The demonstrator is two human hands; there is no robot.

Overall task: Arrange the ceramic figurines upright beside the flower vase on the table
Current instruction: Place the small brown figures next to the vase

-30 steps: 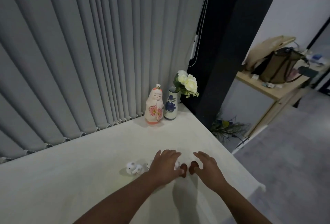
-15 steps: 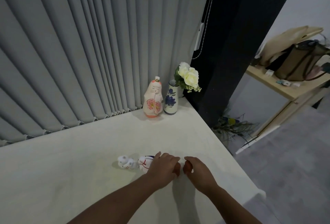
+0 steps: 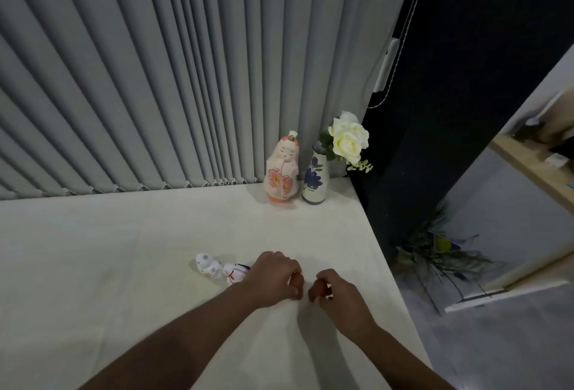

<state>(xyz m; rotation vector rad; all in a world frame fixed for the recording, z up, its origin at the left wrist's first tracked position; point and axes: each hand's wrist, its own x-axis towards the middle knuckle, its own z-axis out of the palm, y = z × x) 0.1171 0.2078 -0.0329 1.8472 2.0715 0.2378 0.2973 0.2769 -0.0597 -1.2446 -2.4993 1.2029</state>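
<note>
A tall pink-and-white ceramic doll stands upright at the back of the table, touching distance left of the blue-flowered vase with white roses. Two small white figurines lie on their sides near the front: a spotted one, and one with a red cross mark. My left hand is curled over the right end of the red-cross figurine, hiding that end. My right hand is just to its right with its fingers curled in. A white speck shows at its fingertips, and what it is I cannot tell.
The white table ends in an edge close by on the right, with grey floor below. Grey vertical blinds hang behind the table. A dark pillar stands at the back right corner, with a bunch of greenery on the floor.
Both hands have curled shut from spread fingers. The view has swung left and closer, so the two lying figurines show more to the left of my left hand.
</note>
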